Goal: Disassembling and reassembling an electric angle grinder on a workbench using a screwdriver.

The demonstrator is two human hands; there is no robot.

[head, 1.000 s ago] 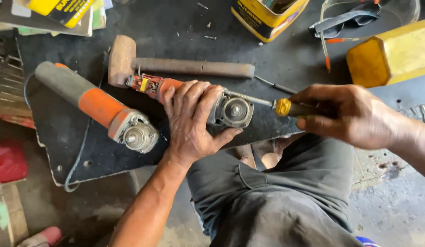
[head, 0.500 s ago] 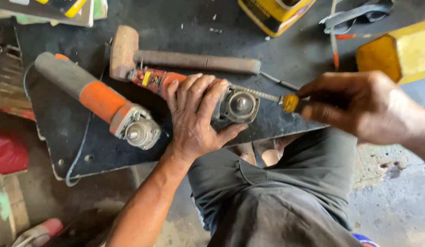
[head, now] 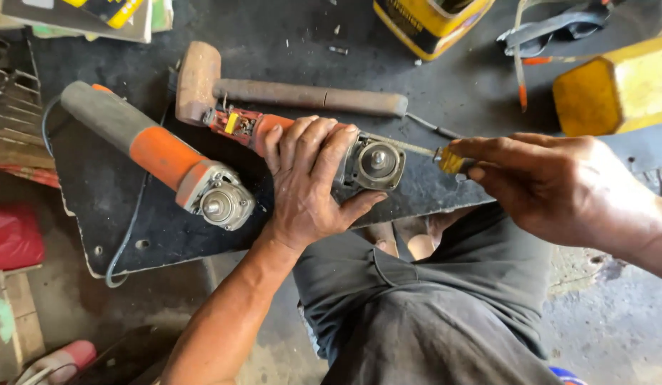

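Both forearms are bare, no sleeves or gloves. Below the left hand [head: 306, 189] and right hand [head: 559, 185], dark grey trousers cover the lap.

screwdriver [head: 445, 158] handle hidden, grinder [head: 366, 162] body covered

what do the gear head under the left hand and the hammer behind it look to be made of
Gear head: apparently cast metal, dull grey with a brighter machined spindle in the centre. Hammer: the head looks like rusty brown steel with a matte, pitted look; the handle is equally brown and could be wood or rusted metal, hard to tell.
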